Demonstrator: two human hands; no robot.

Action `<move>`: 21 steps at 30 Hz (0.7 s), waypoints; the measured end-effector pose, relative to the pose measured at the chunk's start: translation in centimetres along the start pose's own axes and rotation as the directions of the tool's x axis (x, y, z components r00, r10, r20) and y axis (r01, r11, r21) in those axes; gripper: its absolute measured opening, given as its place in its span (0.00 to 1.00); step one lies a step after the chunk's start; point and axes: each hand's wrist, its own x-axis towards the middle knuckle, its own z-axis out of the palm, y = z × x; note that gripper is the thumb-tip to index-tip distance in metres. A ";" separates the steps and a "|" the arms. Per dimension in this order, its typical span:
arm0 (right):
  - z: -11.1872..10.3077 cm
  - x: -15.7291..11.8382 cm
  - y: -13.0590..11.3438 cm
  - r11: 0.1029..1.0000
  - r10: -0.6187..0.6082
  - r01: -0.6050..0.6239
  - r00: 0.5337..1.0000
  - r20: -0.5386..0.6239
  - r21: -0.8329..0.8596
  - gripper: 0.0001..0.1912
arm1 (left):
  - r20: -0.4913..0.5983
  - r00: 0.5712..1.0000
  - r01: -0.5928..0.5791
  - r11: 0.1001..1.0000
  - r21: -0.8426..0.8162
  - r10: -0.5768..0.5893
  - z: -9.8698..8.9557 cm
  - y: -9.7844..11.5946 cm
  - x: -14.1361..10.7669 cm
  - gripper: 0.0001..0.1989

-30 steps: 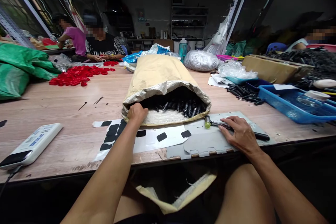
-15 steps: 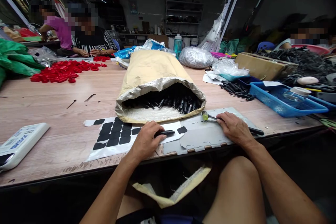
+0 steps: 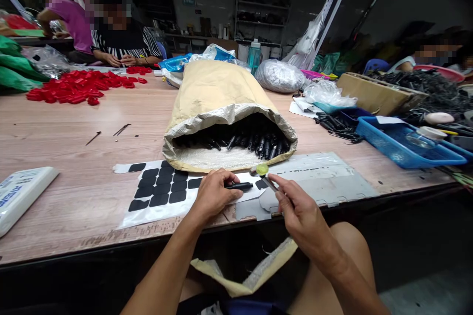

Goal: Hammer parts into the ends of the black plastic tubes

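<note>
Pinching a slim black piece (image 3: 242,186) between thumb and fingers, the left hand (image 3: 216,193) sits low near the table's front edge, palm turned down, its forearm running back toward seven o'clock. The piece juts from the grip toward three o'clock, roughly level, over the white sheet (image 3: 175,210); whether it touches that sheet I cannot tell. The right hand (image 3: 301,206) grasps a small hammer (image 3: 270,184) by the handle, thumb and index finger stretched along the shaft, the other fingers curled round it, with the forearm trailing off toward five o'clock. From this hand the hammer's yellow-green head lies between ten and eleven o'clock, and from the black piece at two o'clock, near its tip but apart. At twelve o'clock from the left hand gapes the sack (image 3: 221,83), more black pieces (image 3: 264,146) lying inside its mouth. Black stickers (image 3: 161,189) spread at nine o'clock from the left hand, while the grey board (image 3: 332,177) reaches out at two o'clock from the right.
</note>
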 end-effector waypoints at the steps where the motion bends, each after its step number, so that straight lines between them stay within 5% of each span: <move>1: 0.5 -0.1 -0.3 1.000 -0.014 0.014 1.000 0.013 -0.001 0.23 | -0.012 1.000 0.024 1.000 -0.001 -0.024 0.1 0.0 0.1 0.09; 7: 2.3 -0.5 -0.7 0.987 -0.088 0.087 0.996 -0.006 -0.133 0.26 | -0.048 0.998 0.038 0.999 0.011 -0.037 0.5 0.0 0.4 0.09; 14: 2.5 -0.6 -1.7 0.983 -0.138 0.123 0.984 -0.108 -0.136 0.29 | -0.049 0.998 0.028 0.999 0.030 -0.027 0.5 0.0 0.3 0.10; 18: 2.7 -0.9 -1.3 0.968 -0.112 0.102 0.993 -0.027 -0.229 0.29 | -0.071 0.997 0.027 0.999 0.017 -0.026 0.5 0.1 0.2 0.08; 21: 2.1 -1.0 -0.9 0.976 -0.114 0.096 0.990 -0.078 -0.197 0.28 | -0.073 0.997 0.025 0.999 0.028 -0.023 0.5 0.2 0.1 0.08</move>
